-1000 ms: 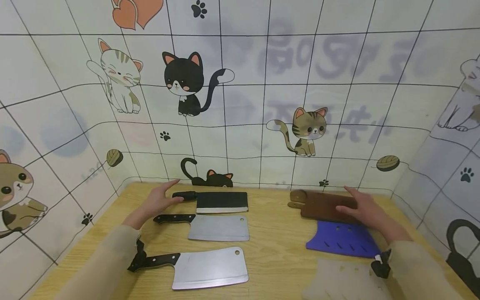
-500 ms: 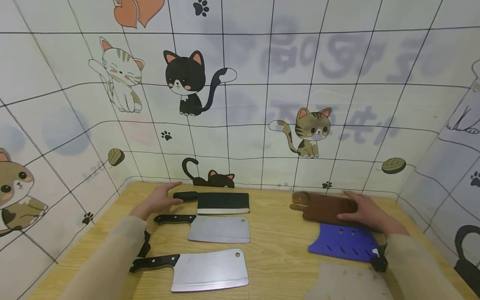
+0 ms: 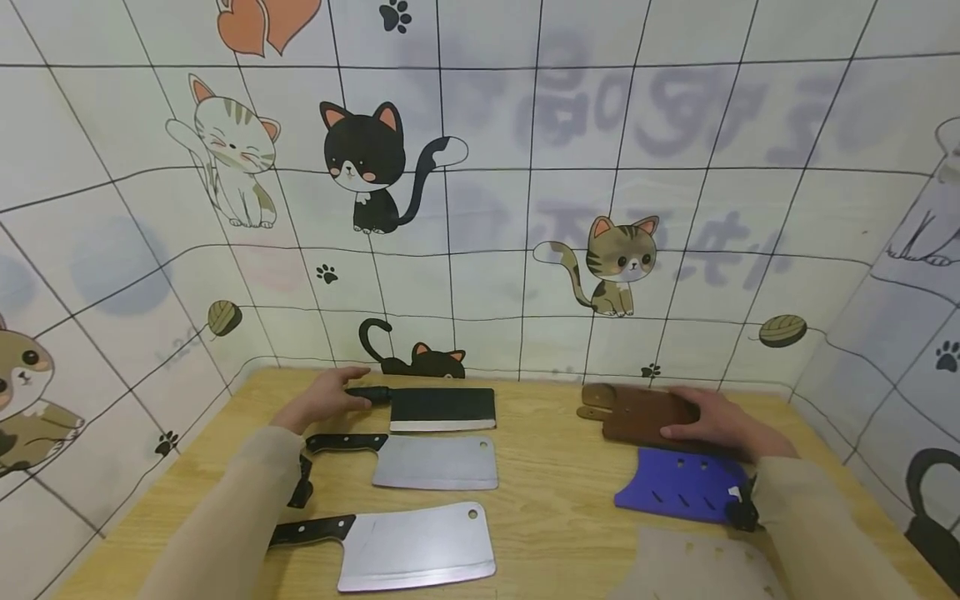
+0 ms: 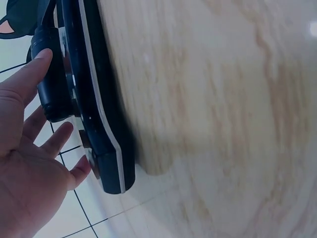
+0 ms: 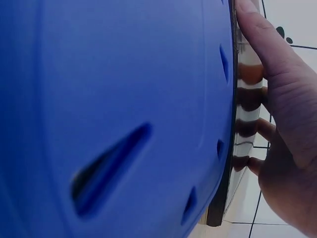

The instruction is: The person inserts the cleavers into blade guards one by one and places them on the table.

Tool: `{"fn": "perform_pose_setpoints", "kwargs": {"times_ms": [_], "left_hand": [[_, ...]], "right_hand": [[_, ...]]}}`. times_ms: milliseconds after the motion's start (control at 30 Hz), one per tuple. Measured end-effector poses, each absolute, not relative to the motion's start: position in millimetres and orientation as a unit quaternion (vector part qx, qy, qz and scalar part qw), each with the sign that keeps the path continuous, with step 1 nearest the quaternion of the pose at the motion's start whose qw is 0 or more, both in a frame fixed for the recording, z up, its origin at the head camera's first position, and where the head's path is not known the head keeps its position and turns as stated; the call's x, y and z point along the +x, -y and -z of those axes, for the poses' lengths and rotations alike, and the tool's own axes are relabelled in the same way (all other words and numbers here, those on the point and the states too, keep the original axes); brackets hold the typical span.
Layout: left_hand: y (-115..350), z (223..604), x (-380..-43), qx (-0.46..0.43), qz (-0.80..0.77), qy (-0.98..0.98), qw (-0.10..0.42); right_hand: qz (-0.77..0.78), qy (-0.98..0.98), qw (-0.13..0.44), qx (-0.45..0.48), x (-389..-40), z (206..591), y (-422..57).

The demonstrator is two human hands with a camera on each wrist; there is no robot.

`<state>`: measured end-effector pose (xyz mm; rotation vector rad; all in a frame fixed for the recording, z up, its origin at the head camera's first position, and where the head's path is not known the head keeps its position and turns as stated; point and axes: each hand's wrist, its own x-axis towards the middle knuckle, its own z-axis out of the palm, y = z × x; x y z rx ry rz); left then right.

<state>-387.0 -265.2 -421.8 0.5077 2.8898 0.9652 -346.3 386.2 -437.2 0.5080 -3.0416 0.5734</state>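
Observation:
In the head view, my left hand (image 3: 324, 398) is at the black handle (image 3: 369, 394) of a dark-bladed cleaver (image 3: 444, 406), farthest back of three cleavers. The left wrist view shows my thumb (image 4: 40, 62) over that handle, the other fingers loosely spread behind it; how firm the contact is cannot be told. My right hand (image 3: 716, 419) spans a brown leather-like knife sheath (image 3: 637, 414) with strap ends, at the back right. In the right wrist view its thumb lies along one side and its fingers bend loosely at the sheath's far side, not visibly closed round it.
Two silver cleavers (image 3: 435, 462) with black handles, the nearer cleaver (image 3: 420, 546) larger, lie in front on the left. A blue slotted blade guard (image 3: 678, 483) and a whitish guard (image 3: 697, 567) lie on the right. The wooden table (image 3: 555, 483) meets a cat-print wall sheet (image 3: 495, 283).
My left hand has shifted slightly right, onto the dark cleaver's handle. My right hand has moved left and come down over the brown sheath. The cleavers and guards lie where they were.

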Motion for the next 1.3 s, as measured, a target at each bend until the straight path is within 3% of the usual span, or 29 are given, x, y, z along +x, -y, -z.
{"fn": "perform_pose_setpoints", "kwargs": {"times_ms": [500,1300], "left_hand": [[261,435,-396,0.170,-0.330,-0.928,0.038],[255,441,-403,0.187,-0.353,-0.916,0.041]], "right_hand": [[-0.203,0.963,-0.087,0.152,-352,440,-396],[-0.189,0.963,-0.054,0.183,-347,434,-390]]}}
